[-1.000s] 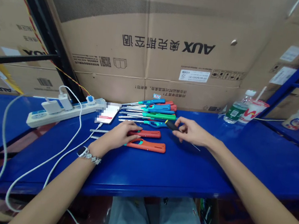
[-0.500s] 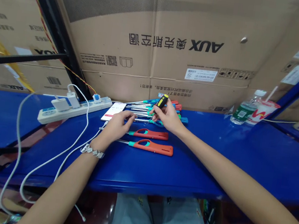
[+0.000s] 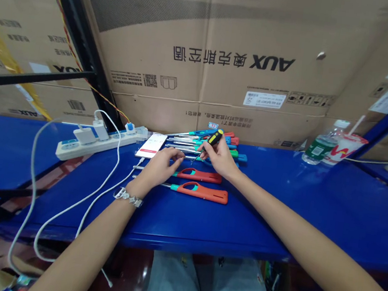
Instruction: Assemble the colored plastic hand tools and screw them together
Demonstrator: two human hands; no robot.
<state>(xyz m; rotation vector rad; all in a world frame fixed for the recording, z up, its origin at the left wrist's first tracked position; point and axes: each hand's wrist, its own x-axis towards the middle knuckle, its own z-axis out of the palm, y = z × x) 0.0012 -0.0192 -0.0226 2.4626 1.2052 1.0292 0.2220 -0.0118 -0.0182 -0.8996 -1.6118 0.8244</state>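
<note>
My right hand [image 3: 223, 159] is closed around a screwdriver [image 3: 215, 137] with a black and yellow handle, its thin shaft slanting down to the left. My left hand [image 3: 163, 164] has its fingertips pinched at the metal tube of a long-necked lighter [image 3: 192, 158], whose handle is partly hidden under my right hand. Nearer to me lie a red lighter [image 3: 204, 176] and an orange-red lighter [image 3: 209, 194], tubes pointing left beneath my left hand. Behind my hands several more lighters [image 3: 232, 141] with blue, green and red handles lie bunched side by side.
A phone [image 3: 153, 145] lies left of the lighters, on a white cable. Farther left is a power strip [image 3: 108, 144] with chargers plugged in. A water bottle [image 3: 317, 147] and a cup [image 3: 345, 149] with a straw stand right. A large cardboard box [image 3: 231, 26] backs the blue table [image 3: 278, 214].
The whole view has shifted slightly, so everything appears a little farther right. Both hands keep nearly the same pose, with the screwdriver still in my right hand.
</note>
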